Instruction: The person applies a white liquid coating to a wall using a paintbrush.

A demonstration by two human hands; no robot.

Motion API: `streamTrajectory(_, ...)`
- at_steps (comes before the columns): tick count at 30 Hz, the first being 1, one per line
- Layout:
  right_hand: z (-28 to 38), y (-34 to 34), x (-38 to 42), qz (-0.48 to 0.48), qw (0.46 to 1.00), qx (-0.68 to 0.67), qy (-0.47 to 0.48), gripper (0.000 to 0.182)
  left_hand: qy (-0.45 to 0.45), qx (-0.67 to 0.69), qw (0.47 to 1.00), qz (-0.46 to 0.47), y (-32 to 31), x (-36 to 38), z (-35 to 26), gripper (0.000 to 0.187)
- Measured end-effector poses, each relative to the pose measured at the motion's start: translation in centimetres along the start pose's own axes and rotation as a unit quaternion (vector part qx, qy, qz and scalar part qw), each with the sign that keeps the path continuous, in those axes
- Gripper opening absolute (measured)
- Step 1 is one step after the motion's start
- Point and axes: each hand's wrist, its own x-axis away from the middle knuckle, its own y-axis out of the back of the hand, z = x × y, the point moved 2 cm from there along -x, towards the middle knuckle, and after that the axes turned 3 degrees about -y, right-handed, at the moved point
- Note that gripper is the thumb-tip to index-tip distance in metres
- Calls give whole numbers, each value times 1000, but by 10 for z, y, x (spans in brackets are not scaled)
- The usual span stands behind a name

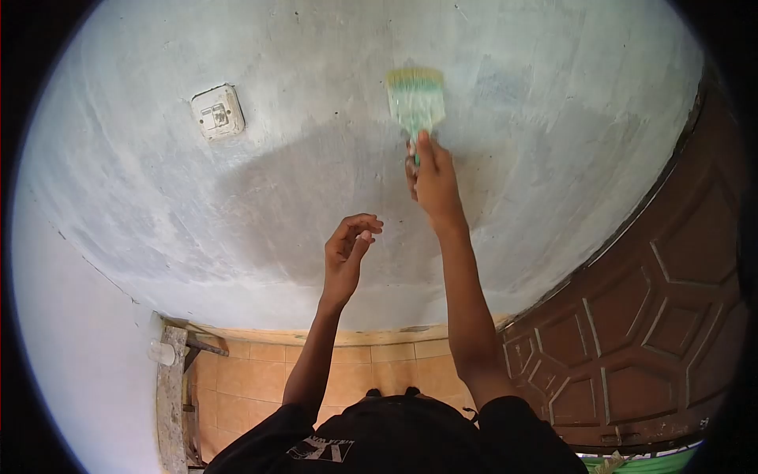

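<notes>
Right hand [433, 183] gripping paintbrush [416, 101], wall [316, 182]

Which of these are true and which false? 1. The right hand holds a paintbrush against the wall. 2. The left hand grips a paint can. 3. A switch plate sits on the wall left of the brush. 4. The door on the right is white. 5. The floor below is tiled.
1. True: the right hand holds the paintbrush with its bristles on the wall.
2. False: the left hand is empty, raised with curled fingers, off the wall.
3. True: the switch plate is mounted up and to the left of the brush.
4. False: the door is dark brown with carved panels.
5. True: the floor has orange-tan tiles.
</notes>
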Motion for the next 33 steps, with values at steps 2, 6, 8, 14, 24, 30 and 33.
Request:
streamTrajectory(2,4,0,-4,-13,1000,-5,4,43,-12,0,1000,-4,-3,0,-2,21)
streamTrajectory(6,-16,11,19,-20,996,1,-87,42,-11,-3,1000,9,2,4,1,21)
streamTrajectory(8,-8,12,18,-19,995,6,-96,42,-9,13,1000,2,5,6,4,21)
streamTrajectory(14,21,7,-3,-39,997,5,-67,43,-24,7,1000,10,-3,-1,0,21)
streamTrajectory(24,18,10,1,-33,998,22,-44,44,9,13,1000,4,-1,3,7,21)
streamTrajectory(30,-18,28,28,-70,994,7,-85,44,25,50,998,8,-5,7,14,21)
streamTrajectory(33,-45,38,64,-45,994,-6,-102,42,31,46,998,8,-4,7,14,21)
